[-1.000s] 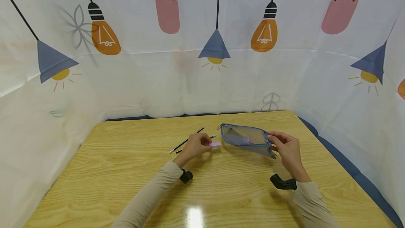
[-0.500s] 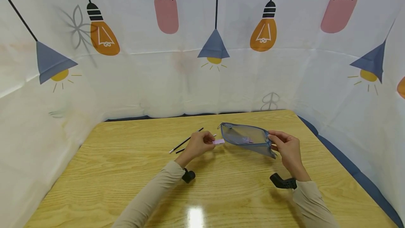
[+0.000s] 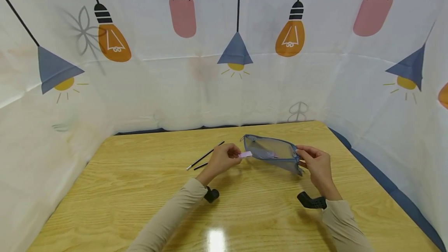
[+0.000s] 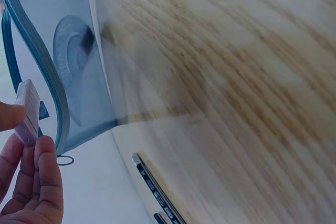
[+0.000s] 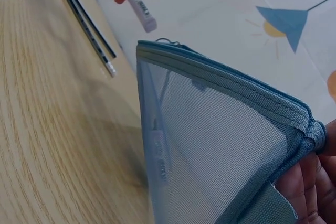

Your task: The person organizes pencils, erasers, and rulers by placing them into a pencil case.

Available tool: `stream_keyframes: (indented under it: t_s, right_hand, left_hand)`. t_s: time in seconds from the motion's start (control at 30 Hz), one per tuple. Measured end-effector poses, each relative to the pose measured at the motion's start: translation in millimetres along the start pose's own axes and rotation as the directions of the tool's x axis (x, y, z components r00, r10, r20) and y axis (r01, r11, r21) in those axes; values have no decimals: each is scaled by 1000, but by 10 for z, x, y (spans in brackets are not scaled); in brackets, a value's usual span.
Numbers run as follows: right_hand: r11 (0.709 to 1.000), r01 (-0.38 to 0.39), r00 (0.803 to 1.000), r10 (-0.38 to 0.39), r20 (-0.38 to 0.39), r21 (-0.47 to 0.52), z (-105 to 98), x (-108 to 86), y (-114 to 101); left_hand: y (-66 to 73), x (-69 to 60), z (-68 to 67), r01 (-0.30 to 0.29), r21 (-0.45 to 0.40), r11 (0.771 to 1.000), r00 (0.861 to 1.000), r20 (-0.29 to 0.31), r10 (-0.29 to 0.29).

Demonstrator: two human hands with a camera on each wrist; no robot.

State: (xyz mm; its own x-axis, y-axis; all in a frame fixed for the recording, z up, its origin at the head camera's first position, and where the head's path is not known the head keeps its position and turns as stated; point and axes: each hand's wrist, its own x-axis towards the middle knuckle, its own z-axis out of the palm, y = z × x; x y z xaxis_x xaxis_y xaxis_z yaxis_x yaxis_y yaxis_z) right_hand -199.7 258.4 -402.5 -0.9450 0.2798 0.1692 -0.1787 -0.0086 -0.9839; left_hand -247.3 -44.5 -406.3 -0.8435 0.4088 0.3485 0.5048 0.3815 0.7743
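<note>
A small pale lilac block with print on its side, like an eraser (image 3: 246,154), is pinched between the thumb and fingers of my left hand (image 3: 224,159). It is at the left end of a blue mesh zip pouch (image 3: 273,149), close to the unzipped mouth. My right hand (image 3: 316,164) pinches the pouch's right corner, and the mouth gapes. Through the mesh in the left wrist view shows a round-edged protractor (image 4: 71,51). A pale printed item (image 5: 159,153) lies inside too, its kind unclear in the right wrist view.
Two dark pencils (image 3: 204,156) with white ends lie on the wooden table (image 3: 140,189), left of the pouch and partly behind my left hand. A white cloth (image 3: 203,92) printed with lamps hangs behind and at both sides of the table.
My left hand has moved right and slightly up with the eraser, bringing it to the pouch's mouth. My right hand keeps hold of the pouch almost without moving.
</note>
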Motion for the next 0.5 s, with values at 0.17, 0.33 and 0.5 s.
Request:
stream_keyframes:
  t_s: [0.17,0.33,0.5]
  right_hand:
    - [1000,-6,1000,6,-6,5,-4,-5,9]
    - [1000,-21,1000,21,-11,1,0,-12,8]
    - [999,-32,999,32,-19,-9,3,-15,5]
  left_hand:
    - [22,37,27,-2,-1,1000,1000,-13,2]
    - [55,73,50,-1,-14,1000,1000,-24,1]
    - [81,109,81,-7,-2,1000,999,-33,6]
